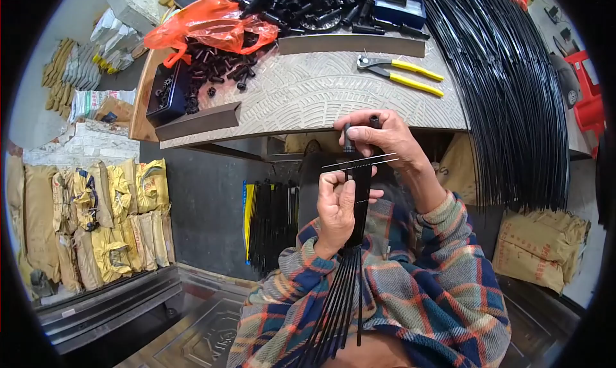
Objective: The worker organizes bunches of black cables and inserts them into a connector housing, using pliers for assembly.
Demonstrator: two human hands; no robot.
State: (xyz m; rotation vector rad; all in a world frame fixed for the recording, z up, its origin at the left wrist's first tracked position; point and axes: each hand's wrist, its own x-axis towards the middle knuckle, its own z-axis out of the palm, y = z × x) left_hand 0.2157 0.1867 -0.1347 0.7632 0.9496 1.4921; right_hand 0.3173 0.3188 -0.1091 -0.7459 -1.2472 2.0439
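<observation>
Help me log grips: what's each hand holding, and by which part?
The left hand grips a bundle of black rods near its far end. The right hand pinches a black fitting near its top; grip on another dark piece is unclear.

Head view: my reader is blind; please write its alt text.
A person's left hand grips a bundle of slender black rods while the right hand holds small black cylindrical parts by its far end. Beyond, yellow-handled metal pincers lie on a grey patterned tabletop, a crumpled red plastic bag to their left.
</observation>
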